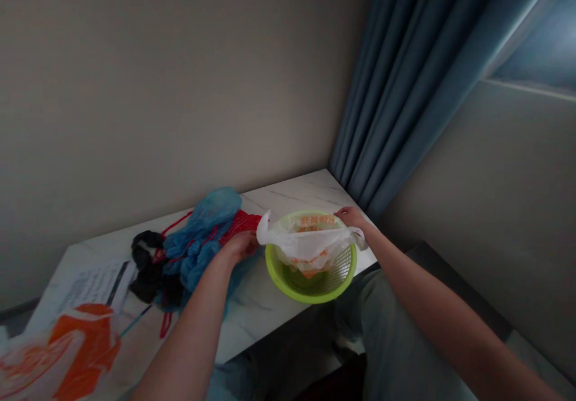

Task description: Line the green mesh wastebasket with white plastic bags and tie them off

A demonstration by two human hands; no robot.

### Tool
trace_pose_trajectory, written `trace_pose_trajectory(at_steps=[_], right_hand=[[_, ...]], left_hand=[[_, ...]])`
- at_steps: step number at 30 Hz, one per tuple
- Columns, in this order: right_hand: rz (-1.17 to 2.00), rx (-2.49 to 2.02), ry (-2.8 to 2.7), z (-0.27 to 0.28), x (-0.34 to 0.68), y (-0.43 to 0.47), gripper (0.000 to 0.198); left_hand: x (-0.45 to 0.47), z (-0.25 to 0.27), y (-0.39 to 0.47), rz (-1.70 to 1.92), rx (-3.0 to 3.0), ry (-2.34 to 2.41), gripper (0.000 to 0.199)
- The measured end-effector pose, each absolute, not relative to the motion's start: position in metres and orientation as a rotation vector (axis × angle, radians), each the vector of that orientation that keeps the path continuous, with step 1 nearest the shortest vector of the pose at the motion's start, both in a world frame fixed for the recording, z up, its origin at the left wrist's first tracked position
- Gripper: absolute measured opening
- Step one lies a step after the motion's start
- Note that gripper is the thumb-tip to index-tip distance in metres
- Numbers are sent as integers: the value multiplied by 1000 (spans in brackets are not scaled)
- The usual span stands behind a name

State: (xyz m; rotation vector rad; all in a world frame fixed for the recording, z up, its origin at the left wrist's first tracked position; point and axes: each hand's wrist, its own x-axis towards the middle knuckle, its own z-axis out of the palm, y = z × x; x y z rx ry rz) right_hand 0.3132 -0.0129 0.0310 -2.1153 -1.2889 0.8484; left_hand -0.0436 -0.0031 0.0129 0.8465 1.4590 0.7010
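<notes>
A white plastic bag [310, 244] with orange print is stretched across the top of a round green plastic basket [292, 290]. Part of the bag hangs down inside the basket, which has perforated sides. My left hand [243, 245] is closed on the bag's left end, beside the basket's rim. On the far right side, my right hand [353, 218] grips the bag's other end, fingers curled. The fingertips of both hands are partly hidden. Close to my left hand lies a heap of crumpled blue plastic bags [198, 251] with a red one [238, 224] among them.
Black bags [146, 269] and a printed sheet [94, 284] lie on the marble-patterned table [256, 323]. An orange and white bag [67, 353] covers the near left corner. A wall stands behind, and a blue curtain [396, 89] hangs at the right.
</notes>
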Motion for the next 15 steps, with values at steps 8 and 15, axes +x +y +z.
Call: trace_pose_trajectory(at_steps=[8,15], right_hand=[[601,-1638,-1488,59,314,-39,24],[426,-1308,-2078,94,304,-134,28]], left_hand=[[-42,70,-12,1006,2023,1404,54],[-26,95,-61,349,2652,1190,50]])
